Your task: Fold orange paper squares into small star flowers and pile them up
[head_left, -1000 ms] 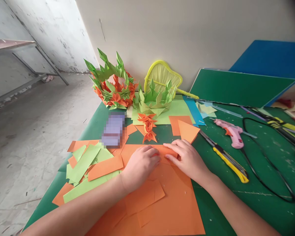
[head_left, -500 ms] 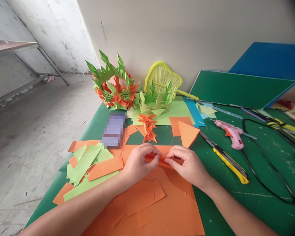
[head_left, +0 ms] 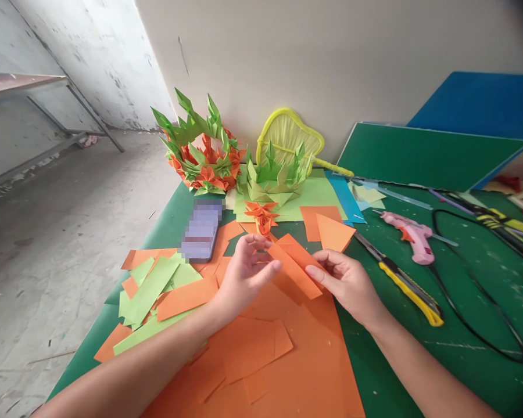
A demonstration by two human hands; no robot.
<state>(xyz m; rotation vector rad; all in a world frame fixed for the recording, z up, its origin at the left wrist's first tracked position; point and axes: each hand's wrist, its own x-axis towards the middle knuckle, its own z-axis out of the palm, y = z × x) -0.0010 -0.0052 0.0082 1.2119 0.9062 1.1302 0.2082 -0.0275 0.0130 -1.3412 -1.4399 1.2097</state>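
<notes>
My right hand [head_left: 346, 284] pinches a folded orange paper [head_left: 294, 267] between thumb and fingers, with its folded strip facing up at a slant. My left hand [head_left: 248, 270] is open at the paper's left end, its thumb and fingers apart; whether a fingertip touches the paper, I cannot tell. Below lies a large orange sheet [head_left: 314, 360] with several orange cut pieces [head_left: 248, 348] on it. Just beyond my hands are folded orange paper flowers [head_left: 264, 217], partly covered by my left hand and the held paper.
Green and orange scraps [head_left: 157, 284] and a phone [head_left: 200, 229] lie to the left. Paper crowns [head_left: 274, 186] stand at the back beside a yellow net-like fan [head_left: 290, 136]. A utility knife [head_left: 407, 290] and a pink glue gun [head_left: 412, 235] with a looping cord lie right on the green table [head_left: 392, 371].
Both hands were pinching the orange paper together. My left fingers have spread off it, and the paper has turned to show its flat folded face in my right hand.
</notes>
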